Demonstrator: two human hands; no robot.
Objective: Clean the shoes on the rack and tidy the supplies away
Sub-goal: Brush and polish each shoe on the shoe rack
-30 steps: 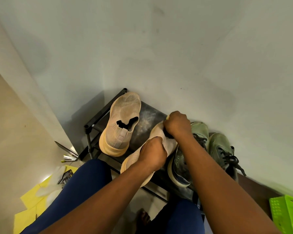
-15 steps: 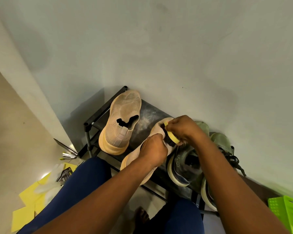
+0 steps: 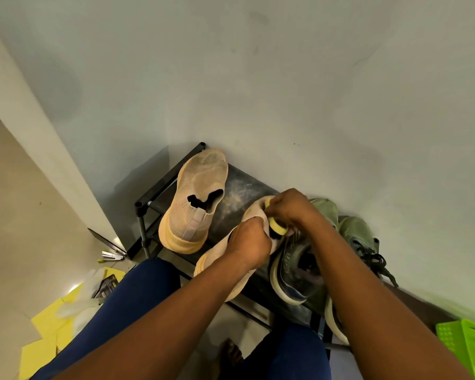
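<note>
1. Hands meet over a tan knit shoe [image 3: 217, 267] that lies tilted at the front edge of the black rack [image 3: 239, 187], its toe pointing toward the wall.
2. The left hand [image 3: 248, 241] has its fingers curled tightly round the upper of that shoe, gripping it near the middle.
3. The right hand [image 3: 288, 211] has its fingers bent round a yellow sponge [image 3: 276, 224] with a dark underside, and the sponge is pressed against the shoe just beside the left hand's knuckles.
4. A second tan shoe [image 3: 199, 198] stands upright on the rack's top shelf to the left, toe toward the wall, apart from the held one.
5. A dark green shoe [image 3: 294, 270] with a pale sole sits just right of the held shoe, partly under the right forearm.
6. Another green laced shoe [image 3: 359, 237] stands further right, close to the wall, with its black laces trailing loose.
7. On the floor to the left lie yellow sheets [image 3: 47, 322], a crumpled clear plastic bag [image 3: 91, 286] and a small dark packet [image 3: 107, 285].
8. A bright green plastic basket [image 3: 466, 344] shows at the lower right edge.
9. Blue trouser legs [image 3: 137, 292] and a bare foot [image 3: 231, 355] fill the bottom of the view.
</note>
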